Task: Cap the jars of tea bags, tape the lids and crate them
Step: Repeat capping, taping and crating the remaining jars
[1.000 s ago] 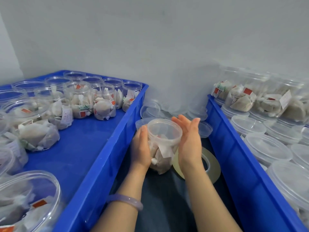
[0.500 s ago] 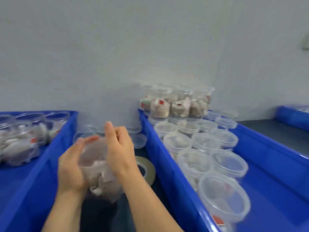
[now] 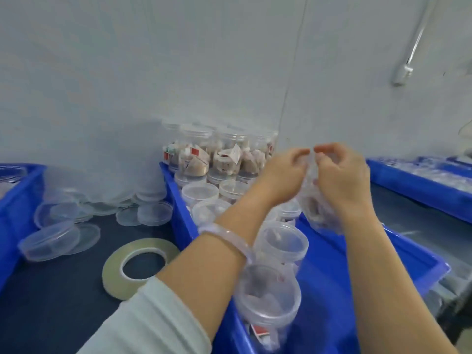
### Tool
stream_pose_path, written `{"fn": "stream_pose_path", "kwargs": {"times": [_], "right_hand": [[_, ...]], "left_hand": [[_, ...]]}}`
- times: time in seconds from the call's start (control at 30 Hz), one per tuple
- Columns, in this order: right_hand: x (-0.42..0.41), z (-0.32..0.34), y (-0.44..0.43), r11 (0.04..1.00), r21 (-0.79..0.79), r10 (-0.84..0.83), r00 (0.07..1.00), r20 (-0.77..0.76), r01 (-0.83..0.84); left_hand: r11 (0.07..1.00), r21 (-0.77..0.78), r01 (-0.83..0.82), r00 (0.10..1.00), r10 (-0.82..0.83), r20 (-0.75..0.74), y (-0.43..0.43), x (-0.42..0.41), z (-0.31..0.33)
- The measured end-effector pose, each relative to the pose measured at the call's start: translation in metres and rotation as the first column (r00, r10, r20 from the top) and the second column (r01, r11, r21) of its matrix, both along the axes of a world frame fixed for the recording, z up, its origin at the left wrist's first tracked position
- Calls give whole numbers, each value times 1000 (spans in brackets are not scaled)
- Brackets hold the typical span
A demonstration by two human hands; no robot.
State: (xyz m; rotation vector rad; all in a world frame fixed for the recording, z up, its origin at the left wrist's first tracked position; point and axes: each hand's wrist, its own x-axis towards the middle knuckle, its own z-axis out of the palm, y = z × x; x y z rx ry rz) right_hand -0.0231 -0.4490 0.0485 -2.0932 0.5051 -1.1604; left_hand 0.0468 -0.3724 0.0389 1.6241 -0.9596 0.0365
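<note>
A clear plastic jar of tea bags (image 3: 315, 210) hangs in the air above the right blue crate (image 3: 413, 256), blurred by motion. My left hand (image 3: 283, 172) and my right hand (image 3: 342, 175) grip it from either side, fingers curled round its upper part. Inside that crate stand several capped jars (image 3: 281, 244), with more stacked at the back (image 3: 224, 154). A roll of clear tape (image 3: 139, 267) lies flat on the dark table to the left of the crate.
Loose clear lids (image 3: 63, 233) lie scattered on the table by the wall. Another blue crate's edge (image 3: 15, 210) shows at the far left, and a third blue crate (image 3: 419, 182) stands at the right. A pale wall is close behind.
Both hands have carried the jar from over the table, right and up, to above the right crate. The view has swung right, so the left crate is almost out of sight.
</note>
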Motion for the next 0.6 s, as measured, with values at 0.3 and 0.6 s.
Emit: {"fn": "stream_pose_path", "kwargs": {"times": [0.3, 0.6], "right_hand": [[17, -89, -55, 926, 373, 225, 868, -442, -51], [46, -39, 33, 895, -366, 20, 843, -537, -254]], "left_hand": [[771, 617, -157, 972, 9, 236, -28, 4, -58], [921, 267, -283, 952, 236, 194, 82, 11, -11]]}}
